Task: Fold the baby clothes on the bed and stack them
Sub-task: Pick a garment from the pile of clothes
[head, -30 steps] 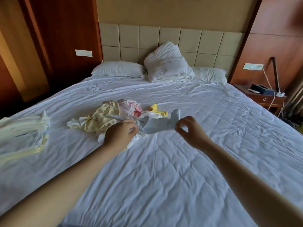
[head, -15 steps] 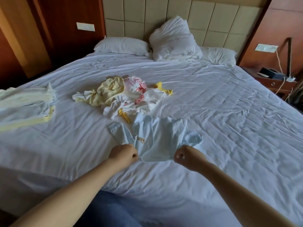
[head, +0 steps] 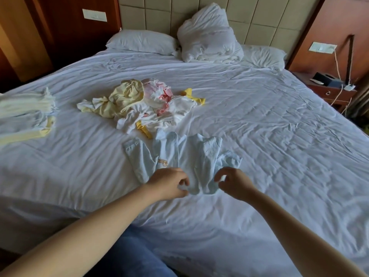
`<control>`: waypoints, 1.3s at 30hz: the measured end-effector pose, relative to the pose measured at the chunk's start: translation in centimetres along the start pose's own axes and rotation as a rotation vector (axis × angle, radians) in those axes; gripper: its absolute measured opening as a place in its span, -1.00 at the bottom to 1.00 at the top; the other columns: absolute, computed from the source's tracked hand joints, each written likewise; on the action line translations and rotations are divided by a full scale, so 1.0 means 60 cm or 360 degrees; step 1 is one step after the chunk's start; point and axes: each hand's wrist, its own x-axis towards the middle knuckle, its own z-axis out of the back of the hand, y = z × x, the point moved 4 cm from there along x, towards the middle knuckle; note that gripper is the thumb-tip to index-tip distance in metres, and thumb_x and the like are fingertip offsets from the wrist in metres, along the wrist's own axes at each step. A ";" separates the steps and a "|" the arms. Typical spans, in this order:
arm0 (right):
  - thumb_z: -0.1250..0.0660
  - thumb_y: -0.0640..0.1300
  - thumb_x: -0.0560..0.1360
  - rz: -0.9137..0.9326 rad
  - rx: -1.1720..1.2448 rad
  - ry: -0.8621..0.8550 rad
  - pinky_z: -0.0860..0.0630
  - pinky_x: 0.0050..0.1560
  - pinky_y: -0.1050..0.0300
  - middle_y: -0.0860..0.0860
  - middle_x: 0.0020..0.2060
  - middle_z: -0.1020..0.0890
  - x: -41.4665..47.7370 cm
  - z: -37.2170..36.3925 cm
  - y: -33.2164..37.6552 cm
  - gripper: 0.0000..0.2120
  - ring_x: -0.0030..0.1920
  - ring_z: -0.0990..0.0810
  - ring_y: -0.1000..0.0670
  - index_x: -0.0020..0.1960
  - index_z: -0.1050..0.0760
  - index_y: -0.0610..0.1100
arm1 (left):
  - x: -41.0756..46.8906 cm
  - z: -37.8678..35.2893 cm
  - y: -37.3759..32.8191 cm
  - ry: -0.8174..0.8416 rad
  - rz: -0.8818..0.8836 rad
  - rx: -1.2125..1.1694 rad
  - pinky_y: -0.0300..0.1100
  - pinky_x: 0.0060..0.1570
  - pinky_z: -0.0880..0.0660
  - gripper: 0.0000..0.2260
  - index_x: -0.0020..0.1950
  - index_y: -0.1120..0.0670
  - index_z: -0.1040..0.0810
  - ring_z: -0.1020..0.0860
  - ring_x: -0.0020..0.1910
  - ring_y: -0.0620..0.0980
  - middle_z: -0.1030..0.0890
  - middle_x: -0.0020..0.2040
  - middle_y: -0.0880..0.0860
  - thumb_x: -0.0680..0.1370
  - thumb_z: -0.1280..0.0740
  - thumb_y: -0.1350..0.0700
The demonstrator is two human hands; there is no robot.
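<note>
A light blue baby garment (head: 169,154) lies spread on the white bed sheet (head: 269,146) in front of me, its sleeves pointing away. My left hand (head: 168,183) pinches the near hem at its left corner with curled fingers. At the right corner, the thumb and forefinger of my right hand (head: 233,182) curl round the same hem. Beyond the garment is a loose pile of unfolded baby clothes (head: 139,104) in yellow, white and pink. A stack of folded clothes (head: 26,114) sits at the bed's left side.
Pillows (head: 141,42) and a bunched duvet (head: 207,39) lie against the headboard. A wooden nightstand (head: 331,90) with a dark box and cables stands at the right. My blue-trousered leg (head: 135,254) is against the bed's near edge.
I lifted the blue garment out of the pile, drew it toward me and laid it flat. My hands have gone from tight fists to looser pinches at its hem.
</note>
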 end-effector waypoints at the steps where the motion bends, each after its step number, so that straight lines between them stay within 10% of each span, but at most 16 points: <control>1: -0.32 -0.21 0.38 -0.0033 -0.0004 -0.0069 -0.42 -0.26 0.23 0.36 -0.25 -0.56 0.001 0.006 -0.010 -0.71 -0.35 -0.53 0.23 -0.20 -0.52 0.22 | 0.008 -0.008 -0.021 0.0026 -0.0106 -0.0007 -0.25 -0.10 -0.33 -0.74 0.10 -0.12 -0.57 -0.51 0.06 -0.12 -0.52 0.07 -0.14 0.45 -0.41 -0.12; 8: -0.33 -0.18 0.40 -0.0033 -0.0141 -0.0029 -0.48 -0.16 0.19 0.28 0.30 -0.44 0.012 -0.003 -0.074 -0.51 -0.20 -0.55 0.18 0.22 -0.48 0.27 | 0.053 -0.071 -0.083 -0.0051 -0.0261 0.0037 -0.18 0.08 -0.35 -0.67 0.29 -0.05 -0.51 -0.41 0.23 -0.06 -0.43 0.23 -0.08 0.52 -0.34 0.03; 13: -0.37 -0.14 0.44 0.0002 -0.0056 -0.0134 -0.37 -0.17 0.23 0.23 0.27 -0.50 0.025 -0.010 -0.086 -0.61 -0.02 -0.56 0.13 0.20 -0.54 0.21 | 0.063 -0.066 -0.071 -0.0334 -0.0234 -0.0039 -0.18 -0.07 -0.37 -0.94 -0.05 0.06 -0.55 -0.48 0.08 -0.01 -0.56 0.00 -0.03 0.52 -0.32 0.10; 21: -0.35 -0.14 0.55 -0.0312 0.0974 -0.0447 -0.63 -0.10 -0.05 -0.06 -0.02 -0.65 0.067 -0.001 -0.092 -0.90 -0.17 -0.69 0.04 0.05 -0.54 -0.12 | 0.073 -0.005 -0.034 -0.0738 0.0181 -0.0758 -0.14 -0.13 -0.42 -0.82 0.01 0.04 -0.52 -0.55 -0.11 -0.04 -0.58 -0.14 -0.13 0.54 -0.28 -0.05; 29: -0.31 -0.09 0.52 -0.0024 0.0022 -0.0656 -0.50 -0.06 0.11 0.11 0.09 -0.63 0.030 0.074 -0.063 -0.75 0.09 -0.60 0.00 0.20 -0.53 -0.04 | 0.075 0.013 -0.040 -0.0680 0.0001 -0.0566 -0.14 -0.14 -0.49 -0.97 -0.08 0.04 -0.58 -0.56 -0.13 -0.11 -0.59 -0.20 -0.14 0.52 -0.40 0.10; 39: -0.25 -0.03 0.50 -0.0386 -0.0519 -0.0076 -0.47 -0.02 0.10 0.04 0.31 -0.50 -0.075 0.000 -0.117 -0.68 0.19 -0.53 -0.09 0.24 -0.52 0.01 | 0.072 -0.069 -0.096 0.0000 -0.0241 0.0088 -0.22 -0.12 -0.26 -0.89 -0.03 -0.09 -0.61 -0.46 0.03 -0.08 -0.47 -0.16 -0.17 0.50 -0.31 0.02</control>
